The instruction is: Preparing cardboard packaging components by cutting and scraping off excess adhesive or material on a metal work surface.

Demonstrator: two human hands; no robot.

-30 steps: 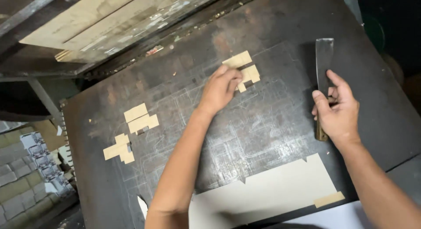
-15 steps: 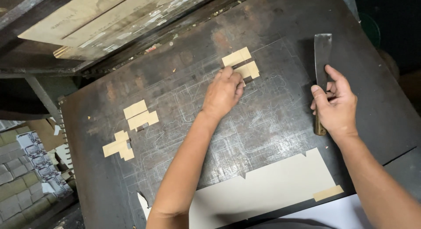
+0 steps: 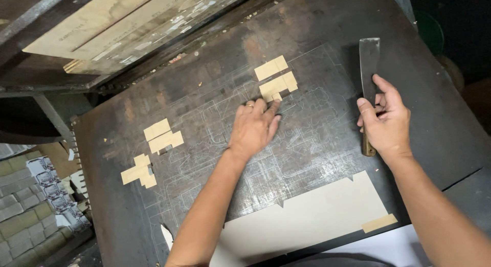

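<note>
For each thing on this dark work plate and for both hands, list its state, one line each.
Left hand: flat on plate, fingertips touching upper tan tape patch.
Right hand: closed on scraper, blade flat on plate.
Left tape patches: stuck flat, untouched.
Pale card sheet: lying flat, taped at corner.

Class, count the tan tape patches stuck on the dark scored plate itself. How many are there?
4: two upper patches by the left hand; two left patches. The hand may hide more.
</note>
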